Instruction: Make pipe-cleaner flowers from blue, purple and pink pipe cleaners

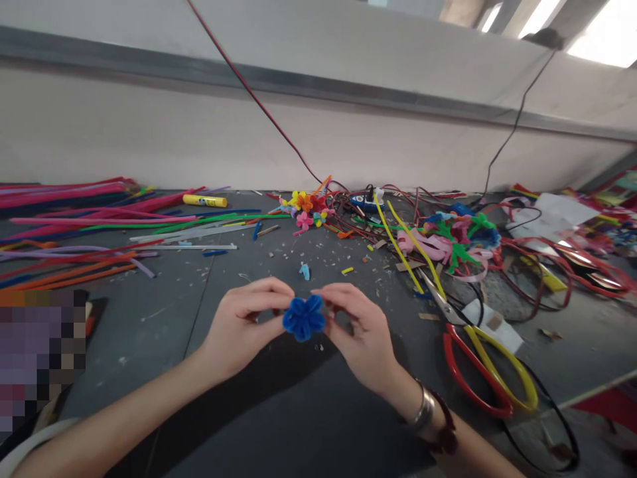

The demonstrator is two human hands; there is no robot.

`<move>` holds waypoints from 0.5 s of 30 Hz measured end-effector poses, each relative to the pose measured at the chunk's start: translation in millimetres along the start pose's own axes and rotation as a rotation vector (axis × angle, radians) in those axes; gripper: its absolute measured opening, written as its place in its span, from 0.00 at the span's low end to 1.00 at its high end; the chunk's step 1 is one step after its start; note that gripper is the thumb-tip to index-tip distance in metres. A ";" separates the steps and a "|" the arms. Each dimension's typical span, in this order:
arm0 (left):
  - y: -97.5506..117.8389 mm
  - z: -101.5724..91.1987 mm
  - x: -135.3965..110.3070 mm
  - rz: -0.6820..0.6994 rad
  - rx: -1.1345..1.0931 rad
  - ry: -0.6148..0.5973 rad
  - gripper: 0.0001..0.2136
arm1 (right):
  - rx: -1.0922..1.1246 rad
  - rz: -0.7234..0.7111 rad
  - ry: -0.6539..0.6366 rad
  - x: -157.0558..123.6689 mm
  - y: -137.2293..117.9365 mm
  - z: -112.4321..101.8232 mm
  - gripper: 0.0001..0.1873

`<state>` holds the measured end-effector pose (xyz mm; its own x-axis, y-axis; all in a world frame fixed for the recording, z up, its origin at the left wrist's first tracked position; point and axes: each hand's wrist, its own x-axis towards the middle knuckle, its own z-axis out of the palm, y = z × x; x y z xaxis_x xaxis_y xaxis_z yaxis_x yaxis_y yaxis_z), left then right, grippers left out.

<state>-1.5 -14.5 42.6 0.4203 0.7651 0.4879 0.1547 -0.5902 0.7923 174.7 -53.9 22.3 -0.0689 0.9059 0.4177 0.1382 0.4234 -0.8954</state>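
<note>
The left hand [243, 322] and right hand [362, 332] pinch a blue flower [303, 318] between their fingertips, its underside hidden, both forearms [134, 401] cut off at the bottom edge.

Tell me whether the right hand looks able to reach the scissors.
Probably yes: the scissors lie mostly uncovered to the right of the right hand, though it is at the blue flower and would have to leave it.
</note>
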 end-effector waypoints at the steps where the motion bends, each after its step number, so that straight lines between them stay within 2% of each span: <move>1: 1.8 1.0 -0.4 -0.003 -0.015 -0.045 0.06 | -0.085 -0.065 0.001 0.3 0.3 -0.9 0.15; 4: 5.0 3.2 -1.9 -0.029 -0.025 -0.137 0.06 | -0.221 -0.195 -0.017 1.6 0.8 -2.6 0.17; 7: 5.4 2.2 -3.9 -0.074 -0.087 -0.155 0.08 | -0.247 -0.240 -0.006 2.8 -1.6 -2.8 0.14; 10: 7.5 -1.1 -4.6 -0.177 -0.255 -0.124 0.12 | -0.265 -0.258 0.045 2.7 -5.1 -2.9 0.10; 12: 11.0 -2.7 -3.1 -0.262 -0.350 -0.121 0.09 | -0.286 -0.290 0.065 2.1 -6.1 -3.2 0.09; 15: 16.8 -3.0 1.4 -0.395 -0.376 -0.168 0.06 | -0.320 -0.327 0.059 1.1 -5.0 -3.2 0.08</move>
<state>-1.0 -22.5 57.7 0.5360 0.8397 0.0874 0.0133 -0.1120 0.9936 177.1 -55.0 27.7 -0.1047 0.7192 0.6869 0.4176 0.6586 -0.6260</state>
